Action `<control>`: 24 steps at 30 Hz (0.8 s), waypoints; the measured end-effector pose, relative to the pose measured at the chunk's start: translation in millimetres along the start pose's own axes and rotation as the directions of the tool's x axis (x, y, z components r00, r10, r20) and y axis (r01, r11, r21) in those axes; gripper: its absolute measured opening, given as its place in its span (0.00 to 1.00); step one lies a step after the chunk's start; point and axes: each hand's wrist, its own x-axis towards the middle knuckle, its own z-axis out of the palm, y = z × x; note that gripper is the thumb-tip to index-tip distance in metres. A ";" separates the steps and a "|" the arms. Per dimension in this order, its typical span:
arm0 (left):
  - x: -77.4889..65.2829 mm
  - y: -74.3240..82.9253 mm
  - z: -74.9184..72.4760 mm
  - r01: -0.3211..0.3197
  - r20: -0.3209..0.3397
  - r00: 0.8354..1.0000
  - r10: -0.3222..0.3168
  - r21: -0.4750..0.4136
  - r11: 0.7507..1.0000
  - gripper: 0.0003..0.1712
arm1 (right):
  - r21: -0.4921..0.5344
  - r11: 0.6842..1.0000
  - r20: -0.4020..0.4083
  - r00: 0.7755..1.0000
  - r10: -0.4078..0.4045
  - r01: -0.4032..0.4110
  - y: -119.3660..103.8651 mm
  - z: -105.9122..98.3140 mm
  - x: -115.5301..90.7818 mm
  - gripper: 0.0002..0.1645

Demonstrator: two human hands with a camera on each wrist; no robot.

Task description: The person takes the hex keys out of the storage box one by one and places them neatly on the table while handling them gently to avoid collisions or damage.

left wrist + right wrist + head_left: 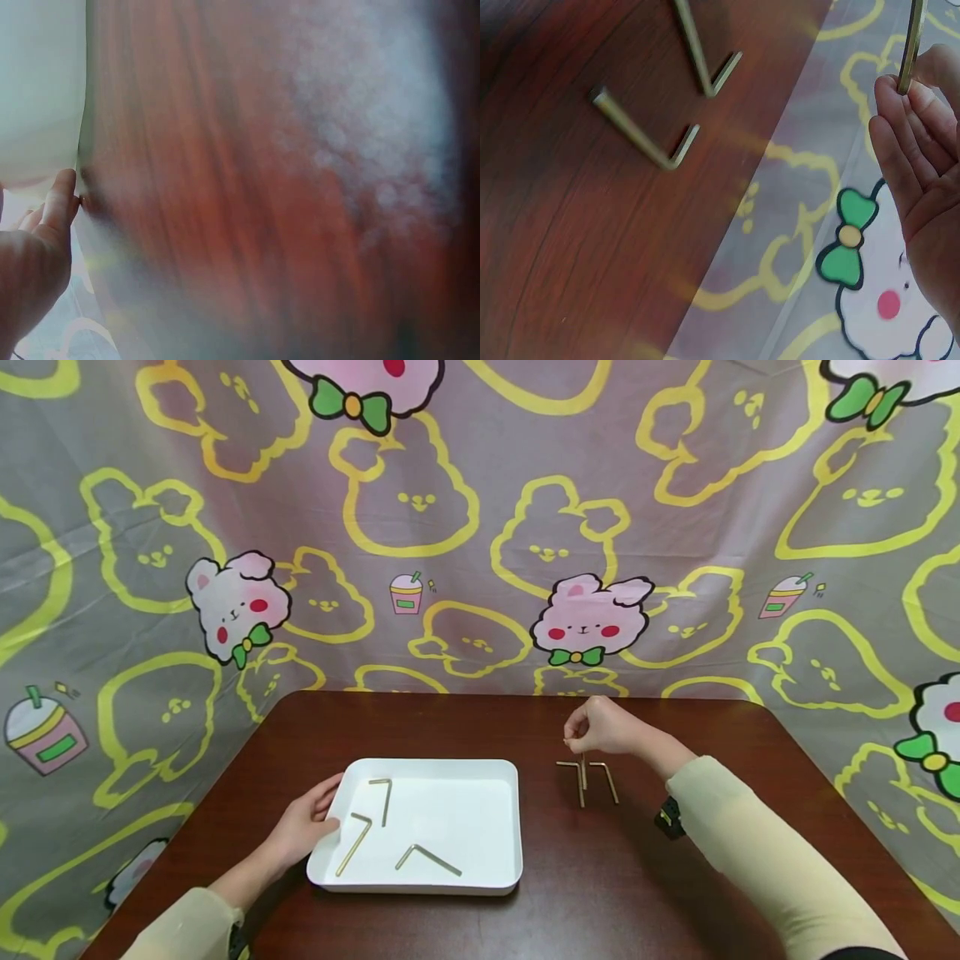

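In the head view my right hand [603, 727] pinches a brass-coloured hex key [584, 772] by its upper end, its long arm hanging down. The right wrist view shows the same hex key [912, 45] between the thumb and fingers of that hand [930, 142]. Two more L-shaped hex keys lie on the table below it, a left one [581, 789] and a right one [606, 783]. My left hand [303, 822] grips the left side of a white tray [450, 767], thumb at the rim. Three hex keys lie spread inside, one [429, 857] near the front.
The dark brown wooden table [600, 893] carries the tray left of centre. A grey curtain [480, 552] with cartoon rabbits hangs behind and along both sides of the table.
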 end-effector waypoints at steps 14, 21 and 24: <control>0.6 -1.3 -0.5 0.002 0.002 1.000 -0.002 -0.016 1.000 0.39 | -0.047 0.996 -0.060 0.995 0.075 -0.078 34.5 -20.7 -34.3 0.06; -0.1 -0.9 -0.2 -0.007 -0.003 1.000 0.007 -0.010 1.000 0.39 | -0.084 0.993 -0.065 0.994 0.084 -0.089 55.1 -21.1 -47.1 0.09; -0.3 -0.9 0.3 -0.008 -0.002 1.000 0.008 -0.014 1.000 0.38 | -0.086 0.992 -0.061 0.994 0.088 -0.093 63.5 -18.5 -50.8 0.10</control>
